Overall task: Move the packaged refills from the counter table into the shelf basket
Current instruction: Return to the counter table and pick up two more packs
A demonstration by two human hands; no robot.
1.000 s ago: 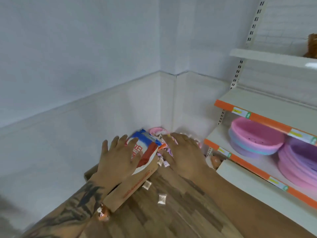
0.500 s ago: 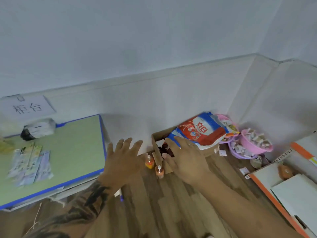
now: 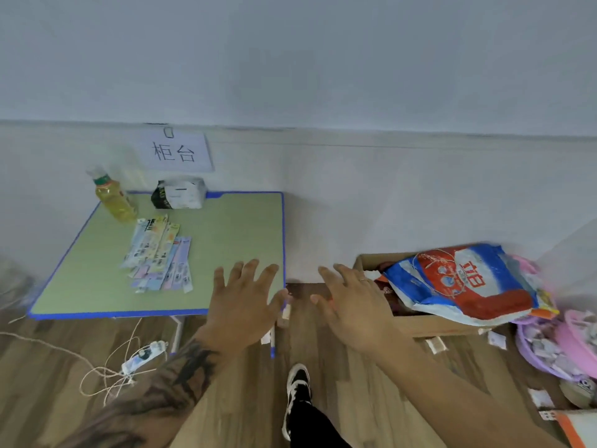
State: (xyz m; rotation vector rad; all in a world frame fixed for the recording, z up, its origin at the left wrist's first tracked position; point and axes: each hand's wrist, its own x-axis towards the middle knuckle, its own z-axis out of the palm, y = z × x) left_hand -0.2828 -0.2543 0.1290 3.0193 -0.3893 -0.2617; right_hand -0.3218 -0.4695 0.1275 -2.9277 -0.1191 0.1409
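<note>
Both the left hand (image 3: 244, 305) and right hand (image 3: 350, 310) were held spread and empty, apparently readied for the packaged refills (image 3: 160, 255) fanned on the counter table (image 3: 232, 227).

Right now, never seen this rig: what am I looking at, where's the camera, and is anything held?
There is no machine here. One wide-angle camera sits on a person's head, looking forward and down, so the forearms come up from the bottom edge. The left hand and right hand are both spread open and hold nothing. On the green counter table lie the packaged refills, fanned in a loose pile, with a yellow drink bottle and a tissue pack behind them. To the right, on the floor, a cardboard box carries a blue and red bag.
</note>
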